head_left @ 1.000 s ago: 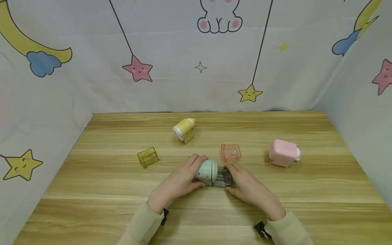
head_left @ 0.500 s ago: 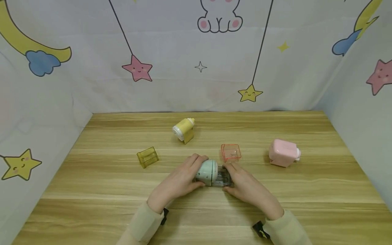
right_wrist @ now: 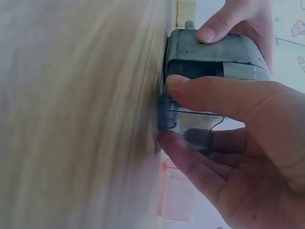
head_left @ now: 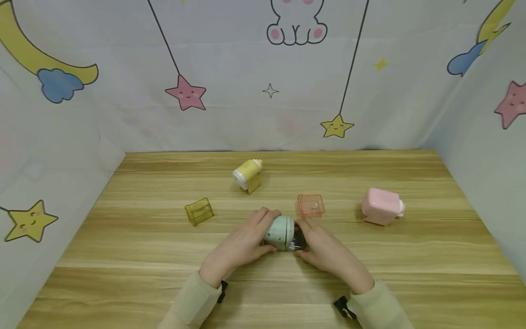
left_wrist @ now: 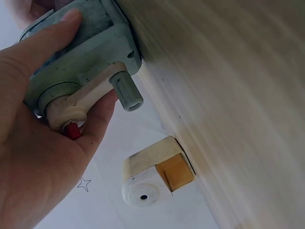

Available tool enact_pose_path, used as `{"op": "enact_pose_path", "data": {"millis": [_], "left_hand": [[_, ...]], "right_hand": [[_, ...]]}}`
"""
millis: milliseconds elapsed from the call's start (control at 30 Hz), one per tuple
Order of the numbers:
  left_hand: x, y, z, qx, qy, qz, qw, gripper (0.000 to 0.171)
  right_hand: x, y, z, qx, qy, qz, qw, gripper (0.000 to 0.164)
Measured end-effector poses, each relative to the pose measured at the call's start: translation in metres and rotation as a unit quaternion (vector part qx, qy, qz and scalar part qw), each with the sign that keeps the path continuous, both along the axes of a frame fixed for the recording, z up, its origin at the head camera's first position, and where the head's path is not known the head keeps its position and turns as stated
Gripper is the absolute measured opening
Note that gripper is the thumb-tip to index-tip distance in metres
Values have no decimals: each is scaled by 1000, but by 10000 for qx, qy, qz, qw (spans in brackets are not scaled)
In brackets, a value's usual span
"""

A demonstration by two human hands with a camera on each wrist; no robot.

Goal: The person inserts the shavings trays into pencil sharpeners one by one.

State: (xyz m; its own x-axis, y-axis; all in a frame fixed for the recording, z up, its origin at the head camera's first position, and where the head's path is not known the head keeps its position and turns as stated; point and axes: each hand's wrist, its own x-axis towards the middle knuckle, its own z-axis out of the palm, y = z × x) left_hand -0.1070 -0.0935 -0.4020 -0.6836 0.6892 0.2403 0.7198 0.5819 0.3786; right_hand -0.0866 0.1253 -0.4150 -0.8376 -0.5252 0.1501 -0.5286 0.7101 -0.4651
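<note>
A pale green crank pencil sharpener (head_left: 279, 233) lies on its side on the table. My left hand (head_left: 242, 241) grips its crank end, with thumb and fingers around the body. In the left wrist view its crank handle (left_wrist: 93, 90) shows beside the palm. My right hand (head_left: 324, 242) pinches a smoky clear shavings drawer (head_left: 298, 238) between thumb and fingers. The drawer is partly inside the sharpener's opening, and its outer part sticks out to the right. The right wrist view shows the thumb on one side of the drawer (right_wrist: 195, 121) and fingers on the other.
A yellow sharpener (head_left: 248, 172) stands at the back of the wooden table (head_left: 144, 246). A clear olive-yellow drawer (head_left: 199, 211) lies to the left. Beyond my hands is a clear red drawer (head_left: 311, 205). A pink sharpener (head_left: 381, 206) lies at the right. Printed cloth walls (head_left: 230, 123) enclose the table.
My right hand has moved left, sliding the smoky drawer deeper into the green sharpener, so less of it shows. My left hand keeps its grip in nearly the same place.
</note>
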Motion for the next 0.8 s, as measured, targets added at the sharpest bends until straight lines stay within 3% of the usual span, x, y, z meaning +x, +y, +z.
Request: {"op": "enact_pose_path", "data": {"millis": [800], "left_hand": [[0,2,-2,-18,18,13,10000,72]], "right_hand": [[-1,-1,1,-60,-18,22,10000,70]]}}
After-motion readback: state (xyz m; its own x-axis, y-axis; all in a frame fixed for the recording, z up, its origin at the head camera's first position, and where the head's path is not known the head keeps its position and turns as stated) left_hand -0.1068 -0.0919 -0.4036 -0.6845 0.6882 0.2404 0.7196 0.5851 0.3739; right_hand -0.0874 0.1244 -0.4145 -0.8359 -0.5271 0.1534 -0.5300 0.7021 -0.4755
